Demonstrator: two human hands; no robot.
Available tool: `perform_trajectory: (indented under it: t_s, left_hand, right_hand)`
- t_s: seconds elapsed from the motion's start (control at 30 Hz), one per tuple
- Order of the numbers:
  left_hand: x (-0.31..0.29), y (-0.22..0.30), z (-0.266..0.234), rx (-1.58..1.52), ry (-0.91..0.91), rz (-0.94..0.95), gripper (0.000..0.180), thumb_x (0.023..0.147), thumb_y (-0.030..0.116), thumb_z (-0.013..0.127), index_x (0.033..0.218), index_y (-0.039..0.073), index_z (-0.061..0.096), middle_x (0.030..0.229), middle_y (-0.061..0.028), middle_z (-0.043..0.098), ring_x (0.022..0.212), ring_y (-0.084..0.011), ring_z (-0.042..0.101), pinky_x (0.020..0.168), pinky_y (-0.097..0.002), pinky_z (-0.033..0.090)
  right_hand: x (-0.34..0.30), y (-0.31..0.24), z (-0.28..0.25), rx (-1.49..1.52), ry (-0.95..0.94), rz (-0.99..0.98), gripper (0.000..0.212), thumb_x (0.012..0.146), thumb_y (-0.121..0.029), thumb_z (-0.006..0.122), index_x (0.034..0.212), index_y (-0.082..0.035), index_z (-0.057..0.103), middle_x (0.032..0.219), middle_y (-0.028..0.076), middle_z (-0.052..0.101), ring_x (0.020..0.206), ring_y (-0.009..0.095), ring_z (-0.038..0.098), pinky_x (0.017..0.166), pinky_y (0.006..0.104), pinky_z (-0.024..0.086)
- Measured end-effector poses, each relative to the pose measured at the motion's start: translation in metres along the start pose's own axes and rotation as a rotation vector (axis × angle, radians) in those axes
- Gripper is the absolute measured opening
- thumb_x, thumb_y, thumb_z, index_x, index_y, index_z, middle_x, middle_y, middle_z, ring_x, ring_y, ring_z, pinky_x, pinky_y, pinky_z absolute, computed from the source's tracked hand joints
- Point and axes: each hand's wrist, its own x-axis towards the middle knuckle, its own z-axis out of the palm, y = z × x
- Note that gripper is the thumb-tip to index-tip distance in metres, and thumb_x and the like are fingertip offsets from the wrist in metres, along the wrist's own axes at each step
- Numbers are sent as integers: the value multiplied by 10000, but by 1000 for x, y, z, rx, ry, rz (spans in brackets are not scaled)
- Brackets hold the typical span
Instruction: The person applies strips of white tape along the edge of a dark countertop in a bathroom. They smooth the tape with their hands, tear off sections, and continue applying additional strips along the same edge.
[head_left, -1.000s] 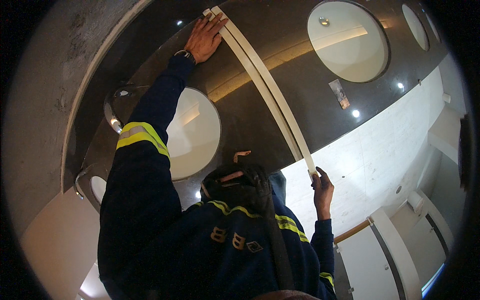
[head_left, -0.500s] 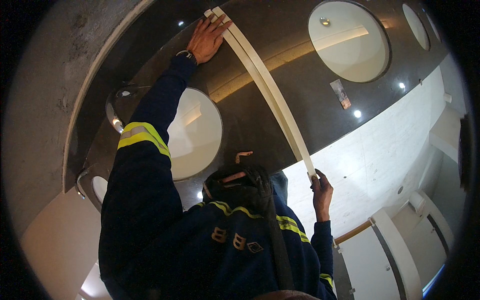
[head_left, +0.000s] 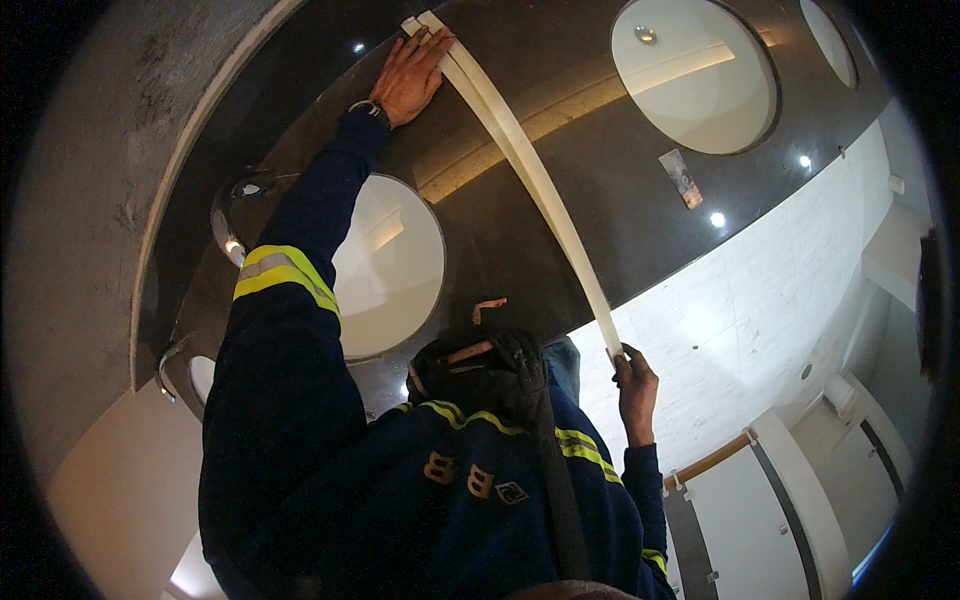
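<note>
A long, pale strip [head_left: 530, 180] is seen running from the top centre of the frame down toward the lower right, its long axis slanted and gently bowed. Its upper end is pressed against the dark glossy surface [head_left: 600, 150]; its lower end is held near the frame's middle right.

The left hand [head_left: 412, 75] is stretched far upward at the end of a dark sleeve with a yellow reflective band [head_left: 280, 275], palm flat on the dark surface, fingers spread fairly wide with the tips touching the strip's upper end. The right hand [head_left: 635, 385] is raised with fingers closed around the strip's lower end.

To the strip's right a large round white opening [head_left: 695, 75] is set near it; another round white opening [head_left: 390, 265] lies to its left, below the outstretched arm. A band of dark surface is left between them.
</note>
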Motion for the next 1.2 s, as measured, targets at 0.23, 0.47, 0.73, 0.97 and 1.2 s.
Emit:
perform_trajectory:
  t_s: [0.23,0.47,0.73,0.97,1.2]
  left_hand:
    - [1,0,1,32,-9,7,562,1050,147,449,1605,159,363,1685,-64,313,1555,-328,266,1302,-513,175]
    - [-1,3,3,-113,8,24,529,1079,197,438,1604,184,371,1687,-74,304,1554,-336,263,1300,-486,191]
    - [-4,11,1,18,-7,59,533,1106,398,420,1603,211,377,1693,-60,290,1561,-326,240,1301,-509,177]
    - [-10,24,-5,-132,-22,113,577,1097,378,456,1626,191,323,1704,-63,265,1569,-308,231,1303,-499,163]
    - [-23,42,-11,-60,-77,147,608,1097,367,467,1638,167,276,1706,-65,256,1574,-297,219,1304,-489,175]
  right_hand:
    - [6,5,-13,55,-11,40,272,1034,-179,639,1229,-4,711,743,88,676,627,128,591,579,306,493]
    - [33,16,-17,2,44,21,305,1037,-222,638,1234,2,704,736,66,648,642,111,573,578,288,465]
    - [31,24,-13,114,-10,40,284,1027,-213,646,1218,-13,713,757,59,681,631,103,593,574,283,481]
    - [30,19,-12,75,0,34,280,1029,-212,645,1215,-13,710,746,59,674,620,108,584,567,286,471]
    - [29,22,-19,64,-9,13,287,1038,-223,628,1217,-12,705,736,58,662,631,105,573,574,284,464]
